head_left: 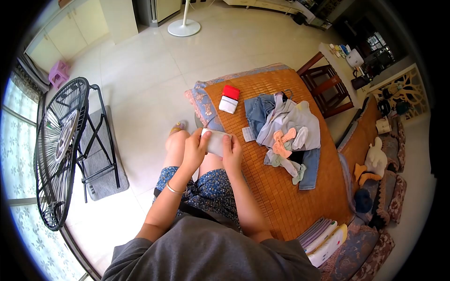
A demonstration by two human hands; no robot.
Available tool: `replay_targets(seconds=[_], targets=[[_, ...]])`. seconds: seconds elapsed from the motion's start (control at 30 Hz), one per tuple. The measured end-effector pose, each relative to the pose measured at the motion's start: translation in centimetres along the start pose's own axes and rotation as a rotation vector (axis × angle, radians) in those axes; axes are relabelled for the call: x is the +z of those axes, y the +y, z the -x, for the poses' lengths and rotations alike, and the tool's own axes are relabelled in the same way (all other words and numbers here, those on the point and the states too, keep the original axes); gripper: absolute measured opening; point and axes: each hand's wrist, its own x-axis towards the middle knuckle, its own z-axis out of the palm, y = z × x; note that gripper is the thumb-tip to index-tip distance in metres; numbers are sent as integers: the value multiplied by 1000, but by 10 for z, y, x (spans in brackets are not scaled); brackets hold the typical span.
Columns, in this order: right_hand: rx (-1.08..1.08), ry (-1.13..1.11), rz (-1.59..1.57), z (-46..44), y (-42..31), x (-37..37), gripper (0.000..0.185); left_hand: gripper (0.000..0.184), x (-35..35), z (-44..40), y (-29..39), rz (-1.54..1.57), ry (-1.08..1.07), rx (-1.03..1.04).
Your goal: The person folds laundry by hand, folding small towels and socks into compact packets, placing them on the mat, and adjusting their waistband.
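A small folded light-grey cloth is held above the lap between both hands. My left hand grips its left end, thumb on top. On its right end, my right hand has its thumb pressed down. To the right, on the woven mat, lie a red folded item and a white folded item, touching each other. Farther right is a loose pile of clothes with blue jeans, a grey garment and a peach piece.
A black round-backed chair stands at the left on a grey rug. Folded cloths lie at the mat's lower right. Cushions line the right side. A wooden chair and a white stand base are farther off.
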Motion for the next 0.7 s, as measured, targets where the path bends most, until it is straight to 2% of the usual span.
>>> replay_targets(seconds=[0.03, 0.07, 0.13, 0.17, 0.23, 0.27, 0.3, 0.37, 0.43, 0.5, 0.57, 0.63, 0.67, 0.7], targets=[[7, -20, -54, -2, 2, -2, 34, 35, -1, -1, 1, 134, -49, -87], [6, -21, -54, -6, 9, -5, 34, 35, 0, -1, -2, 134, -49, -86], [-68, 100, -36, -13, 18, -10, 32, 37, 4, -4, -15, 408, 111, -133], [-71, 100, -37, -16, 22, -13, 32, 37, 6, -4, -24, 409, 111, -130], [-446, 253, 128, -14, 12, -13, 28, 42, 3, -1, -36, 416, 110, -186], [-376, 219, 204, -7, 8, -14, 25, 41, 1, 4, -42, 427, -11, -241], [-376, 218, 204, -6, 8, -14, 25, 41, 2, 7, -35, 426, -9, -242], [-762, 195, 547, -2, 10, -12, 28, 40, 9, 12, -22, 957, -48, -535], [-789, 117, 597, 5, 9, -9, 34, 41, 15, 13, -43, 1072, -117, -567], [-915, 52, 641, 6, 7, -7, 38, 39, 15, 11, -52, 1121, -211, -473], [-912, 4, 635, 9, 7, -10, 37, 36, 12, 11, -49, 1028, -203, -449], [-840, -35, 435, 10, 12, -16, 24, 34, 8, 10, -41, 934, -205, -426], [-839, -34, 435, 7, 16, -17, 24, 33, 8, 9, -38, 927, -210, -421], [-624, -1, 218, 4, 17, -17, 22, 31, 7, 9, -36, 920, -215, -417]])
